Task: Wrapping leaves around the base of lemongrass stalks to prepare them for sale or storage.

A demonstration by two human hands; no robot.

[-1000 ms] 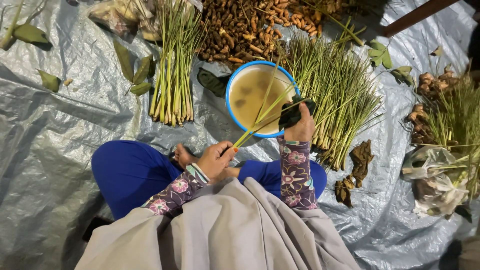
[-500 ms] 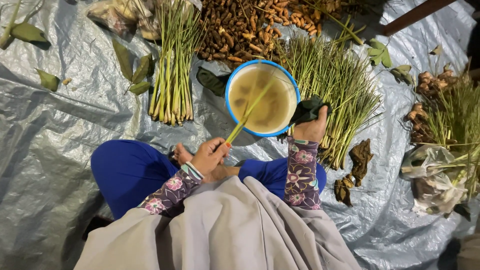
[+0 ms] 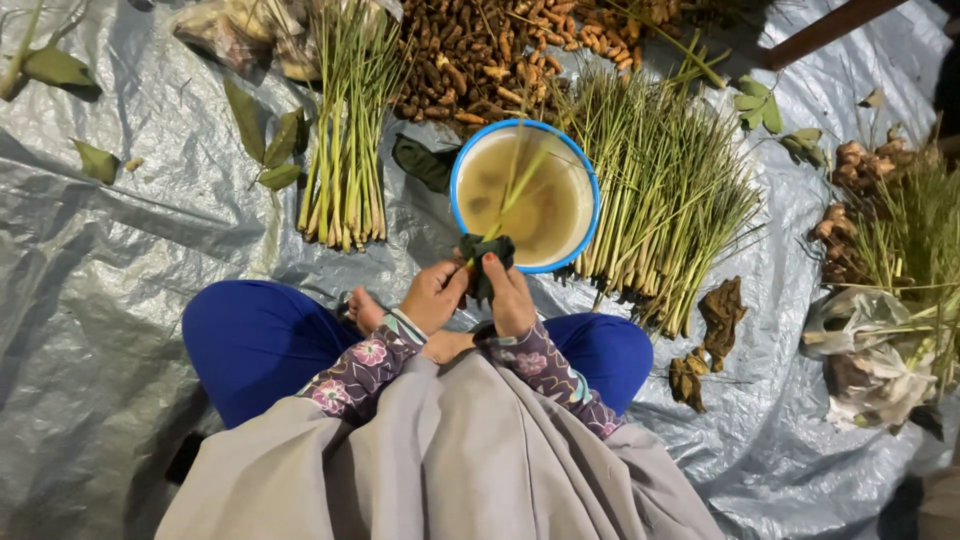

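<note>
Flanking basin [image 3: 461, 160]: lemongrass bundles [image 3: 345, 150], roots [image 3: 470, 60].

— What have you got there, by the bowl [image 3: 460, 160]?

— My left hand [image 3: 433, 296] and right hand [image 3: 511, 297] meet just below its blue rim, both closed on a dark cloth [image 3: 486, 256] wrapped round a lemongrass stalk [image 3: 513, 190] that slants up over the murky water.

— And around it?

— Lemongrass bundles [image 3: 655, 190] lie right of the bowl, brown roots [image 3: 470, 60] above it.

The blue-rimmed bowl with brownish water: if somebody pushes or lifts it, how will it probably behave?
The bowl looks nearly full of murky liquid, so it is probably heavy for its size and would likely slosh if pushed. It sits on the crinkled plastic sheet, so it may slide rather than tip. Its wet rim could be slippery.
</note>
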